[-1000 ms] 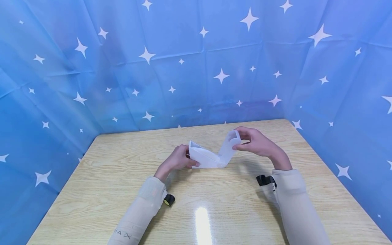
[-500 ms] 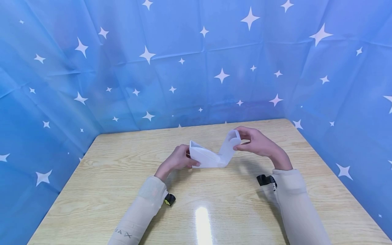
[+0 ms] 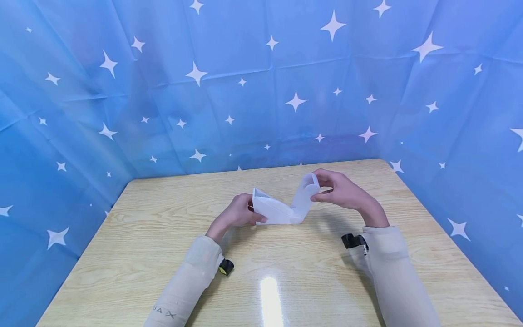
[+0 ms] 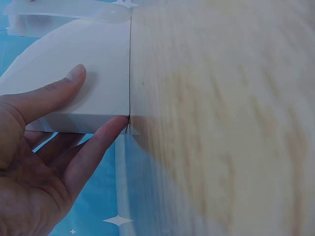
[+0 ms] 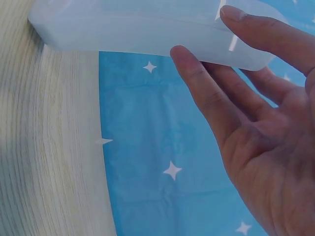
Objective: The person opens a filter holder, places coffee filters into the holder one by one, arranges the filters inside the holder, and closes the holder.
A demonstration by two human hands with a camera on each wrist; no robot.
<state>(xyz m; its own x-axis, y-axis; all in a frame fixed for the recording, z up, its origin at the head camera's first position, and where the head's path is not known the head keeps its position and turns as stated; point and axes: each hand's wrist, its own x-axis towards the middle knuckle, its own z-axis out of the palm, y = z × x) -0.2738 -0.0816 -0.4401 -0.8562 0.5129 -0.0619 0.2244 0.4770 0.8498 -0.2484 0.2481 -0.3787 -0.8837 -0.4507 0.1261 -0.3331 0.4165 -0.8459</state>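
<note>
A white box (image 3: 269, 211) with a slanted top edge stands on the table, its translucent lid (image 3: 303, 197) swung up to the right from the low end. My left hand (image 3: 236, 212) holds the box's tall left end; in the left wrist view the thumb lies along the white side wall (image 4: 106, 59) and fingers are against the end. With my right hand (image 3: 347, 190) I pinch the raised end of the lid. In the right wrist view, thumb and fingers hold the frosted lid (image 5: 123, 29) from two sides. The inside of the box is mostly hidden.
The light wood-grain table (image 3: 163, 254) reaches back to a blue star-patterned curtain (image 3: 253, 113), which also hangs along both sides. A black strap piece (image 3: 353, 240) hangs by the right cuff and another black piece (image 3: 226, 266) by the left. A bright reflection lies near the front.
</note>
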